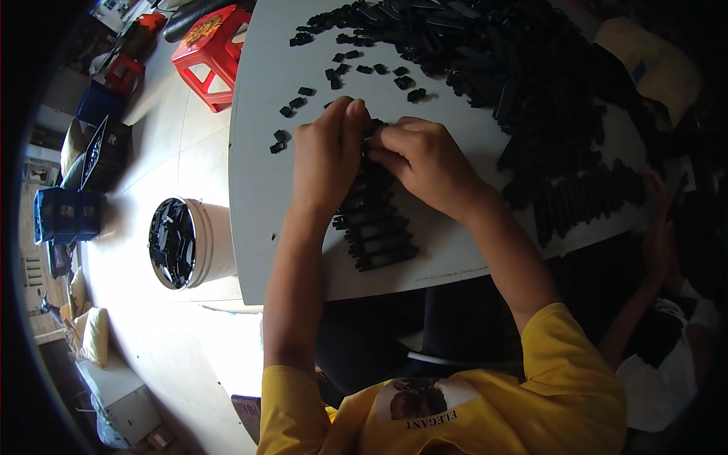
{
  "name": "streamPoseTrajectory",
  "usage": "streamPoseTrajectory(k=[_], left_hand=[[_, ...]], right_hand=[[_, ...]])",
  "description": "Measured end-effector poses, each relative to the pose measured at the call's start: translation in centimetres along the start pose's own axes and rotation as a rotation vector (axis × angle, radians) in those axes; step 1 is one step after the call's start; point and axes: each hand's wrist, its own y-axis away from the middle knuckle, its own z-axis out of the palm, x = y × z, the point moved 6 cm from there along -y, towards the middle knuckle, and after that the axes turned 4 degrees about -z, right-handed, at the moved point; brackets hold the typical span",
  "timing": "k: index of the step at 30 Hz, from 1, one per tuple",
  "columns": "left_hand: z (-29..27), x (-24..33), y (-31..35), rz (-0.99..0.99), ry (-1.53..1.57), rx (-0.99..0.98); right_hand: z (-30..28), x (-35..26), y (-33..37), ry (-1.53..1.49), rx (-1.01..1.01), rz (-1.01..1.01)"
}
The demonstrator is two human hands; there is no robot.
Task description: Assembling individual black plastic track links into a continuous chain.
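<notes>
My left hand (327, 155) and my right hand (431, 161) meet above the white table, fingers closed in a pinch. Between their fingertips is a small black plastic piece (371, 130), mostly covered by the fingers, so its exact kind cannot be made out. Below the hands, a row of long black plastic parts (379, 233) lies side by side close to the table's near edge. Small black blocks (334, 74) are scattered beyond my left hand, some in pairs.
A large heap of black plastic parts (485, 53) covers the far right of the table (265, 205). Another row of parts (584, 199) lies near a co-worker's hands (658, 216) at right. Left on the floor stand a white bucket (208, 246) of black pieces and a red stool (212, 57).
</notes>
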Motion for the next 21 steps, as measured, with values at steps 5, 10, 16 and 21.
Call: streamPoseTrajectory(k=[5, 10, 16, 21], left_hand=[[0.2, 0.4, 0.1, 0.051, -0.031, 0.031], [0.4, -1.1, -0.3, -0.156, 0.129, 0.001], [0.5, -3.4, -1.0, 0.018, 0.008, 0.147], [1.8, -2.3, -1.0, 0.299, -0.148, 0.1]], right_hand=[[0.2, -0.8, 0.3, 0.128, 0.055, -0.064], [-1.1, 2.6, -0.3, -0.032, 0.15, 0.122], [-0.9, 5.4, -0.5, 0.283, 0.344, 0.134], [1.4, 5.8, -0.8, 0.33, 0.217, 0.131]])
